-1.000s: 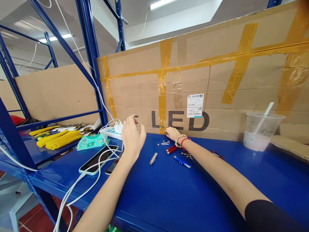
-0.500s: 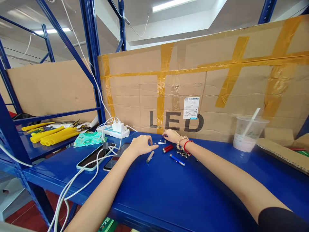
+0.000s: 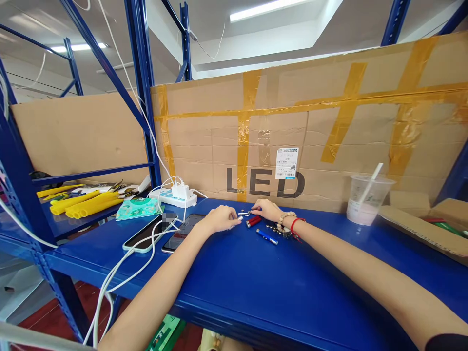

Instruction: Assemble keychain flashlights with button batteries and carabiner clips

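Observation:
My left hand (image 3: 222, 218) is closed around a small silver penlight (image 3: 240, 219), and only its end shows at the fingertips. Opposite it, my right hand (image 3: 268, 210) pinches a small metal clasp (image 3: 244, 213) at its fingertips. Just in front of the right hand, a short red penlight (image 3: 253, 222) lies on the blue tabletop (image 3: 292, 278). Nearer to me is a blue penlight (image 3: 267, 237). Several small metal pieces (image 3: 274, 229) lie beneath my right wrist, which partly hides them.
Two phones (image 3: 144, 236) and white cables lie left of my left forearm. Behind them are a green packet (image 3: 139, 208) and a power strip (image 3: 164, 196). A plastic cup (image 3: 365, 202) with a straw and an open cardboard box (image 3: 420, 229) stand right. A cardboard wall (image 3: 204, 146) closes the back.
My left hand has closed on the silver penlight and lifted it from the tabletop. My right hand has shifted slightly right, its fingertips now at the metal clasp. The view has tilted slightly.

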{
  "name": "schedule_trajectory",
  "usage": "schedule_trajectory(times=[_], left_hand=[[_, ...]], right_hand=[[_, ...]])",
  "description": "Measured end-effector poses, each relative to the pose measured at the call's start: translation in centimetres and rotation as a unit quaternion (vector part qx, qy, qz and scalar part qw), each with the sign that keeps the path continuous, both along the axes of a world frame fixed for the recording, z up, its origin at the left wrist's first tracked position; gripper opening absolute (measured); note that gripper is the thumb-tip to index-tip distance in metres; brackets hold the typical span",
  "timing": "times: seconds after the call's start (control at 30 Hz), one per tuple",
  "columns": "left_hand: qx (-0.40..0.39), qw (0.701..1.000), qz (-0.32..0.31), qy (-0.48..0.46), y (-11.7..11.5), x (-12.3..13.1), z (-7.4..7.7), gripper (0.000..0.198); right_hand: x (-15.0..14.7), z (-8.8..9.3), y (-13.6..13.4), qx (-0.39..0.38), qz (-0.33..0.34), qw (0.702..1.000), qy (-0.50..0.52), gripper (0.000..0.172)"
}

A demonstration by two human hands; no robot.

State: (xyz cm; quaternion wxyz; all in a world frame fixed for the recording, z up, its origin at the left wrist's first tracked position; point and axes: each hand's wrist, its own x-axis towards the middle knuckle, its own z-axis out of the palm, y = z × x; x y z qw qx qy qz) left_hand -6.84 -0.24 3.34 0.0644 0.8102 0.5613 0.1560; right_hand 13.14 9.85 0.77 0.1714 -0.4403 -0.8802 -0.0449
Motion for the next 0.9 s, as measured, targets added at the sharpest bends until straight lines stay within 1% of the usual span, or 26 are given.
schedule_trajectory(times=[0.1, 0.2, 0.27, 0.33, 0.47, 0.6, 0.8, 0.9], left_hand=[[0.07, 0.996, -0.031, -0.041, 0.4, -0.3, -0.1, 0.021], [0.121, 0.99, -0.043, -0.06, 0.9, -0.7, -0.2, 0.018], [0.119, 0.989, -0.053, -0.067, 1.1, -0.8, -0.4, 0.017], [0.098, 0.993, -0.054, -0.048, 1.3, -0.8, -0.6, 0.017], [0.068, 0.997, -0.02, 0.012, 1.2, -0.5, -1.0, 0.02], [0.094, 0.994, -0.022, 0.047, 1.4, -0.2, -1.7, 0.03], [0.112, 0.99, -0.054, 0.072, 2.6, 0.1, -3.2, 0.036], [0.132, 0.984, -0.048, 0.11, 3.0, 0.5, -3.6, 0.037]], right_hand=[[0.1, -0.3, 0.1, -0.016, -0.031, 0.999, 0.021, 0.018], [0.1, -0.5, 0.0, -0.027, -0.053, 0.997, 0.05, 0.022], [0.1, -0.6, 0.0, -0.032, -0.055, 0.996, 0.066, 0.026], [0.1, -0.7, 0.0, -0.036, -0.048, 0.995, 0.075, 0.028], [0.0, -1.0, 0.1, -0.039, -0.027, 0.995, 0.083, 0.023], [0.1, -1.3, 0.6, -0.039, -0.011, 0.994, 0.1, 0.024], [0.4, -1.8, 1.5, -0.048, 0.014, 0.992, 0.117, 0.034], [0.3, -2.0, 1.9, -0.052, 0.023, 0.991, 0.123, 0.034]])
